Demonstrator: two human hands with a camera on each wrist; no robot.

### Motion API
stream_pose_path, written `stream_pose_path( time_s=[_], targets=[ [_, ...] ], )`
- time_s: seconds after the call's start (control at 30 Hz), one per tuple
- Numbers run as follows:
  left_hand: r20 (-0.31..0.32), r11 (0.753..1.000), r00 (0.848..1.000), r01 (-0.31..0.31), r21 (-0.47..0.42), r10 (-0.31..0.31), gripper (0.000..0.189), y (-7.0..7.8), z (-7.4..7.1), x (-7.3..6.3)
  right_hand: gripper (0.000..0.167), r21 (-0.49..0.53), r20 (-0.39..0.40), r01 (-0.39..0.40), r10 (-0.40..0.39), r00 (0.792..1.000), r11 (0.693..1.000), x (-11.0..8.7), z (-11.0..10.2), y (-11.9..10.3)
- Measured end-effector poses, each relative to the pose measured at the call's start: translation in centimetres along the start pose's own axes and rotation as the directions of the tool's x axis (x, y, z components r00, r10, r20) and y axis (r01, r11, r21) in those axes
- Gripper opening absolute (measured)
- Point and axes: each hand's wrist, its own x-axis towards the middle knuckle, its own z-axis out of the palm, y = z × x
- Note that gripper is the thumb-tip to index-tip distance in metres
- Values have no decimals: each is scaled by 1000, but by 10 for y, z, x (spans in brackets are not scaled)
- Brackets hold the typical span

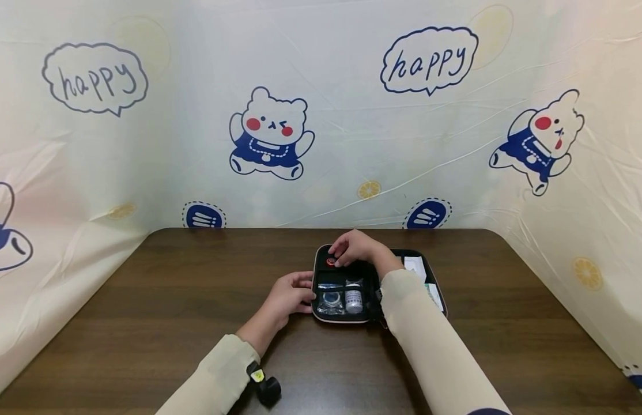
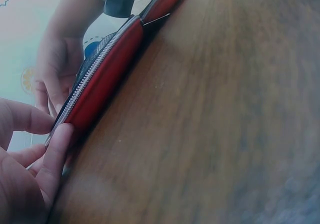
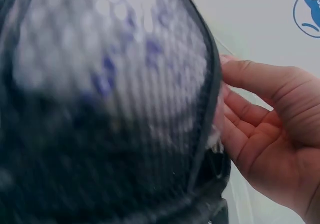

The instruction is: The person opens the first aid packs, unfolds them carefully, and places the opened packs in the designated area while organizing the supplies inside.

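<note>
An unzipped case lies spread on the table, black inside, with a red outer shell and a silver zip. My left hand grips its left edge, thumb on the red side and fingers over the zip rim. Over the upper part of the left half, my right hand has its thumb and fingertips at a small round red item, pinching it. Straps below hold a clear packet with a ring-shaped thing and a small white bottle. Mesh hides part of the right fingertips.
In the case's right half are white packets, partly covered by the right sleeve. A wrist camera sits on the left sleeve. The brown table meets a printed curtain at its back edge.
</note>
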Motion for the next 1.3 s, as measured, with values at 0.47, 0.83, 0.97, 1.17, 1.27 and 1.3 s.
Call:
stream_pose_path(
  time_s=[0.47,0.83,0.97,1.17,1.27,1.3],
  targets=[
    [1,1000,1000,-11,-9,11,52,2,2,-3,24,-234,31,54,-48,998,971,6,4,0],
    [-7,1000,1000,-12,-8,12,51,2,2,-4,17,-122,4,46,-46,999,991,0,3,2],
    [-8,1000,1000,-11,-9,11,51,2,1,-4,16,-110,9,41,-40,999,993,-1,3,1],
    [-9,1000,1000,-12,-9,12,51,0,1,-2,12,-52,3,23,-23,1000,998,-5,0,1],
    [-9,1000,1000,-15,-8,15,51,0,1,-2,13,-33,1,27,-27,1000,999,-9,-3,1],
    [-10,1000,1000,-15,-8,15,51,0,1,-2,14,-26,1,27,-27,1000,999,-10,-4,0]
  ],
)
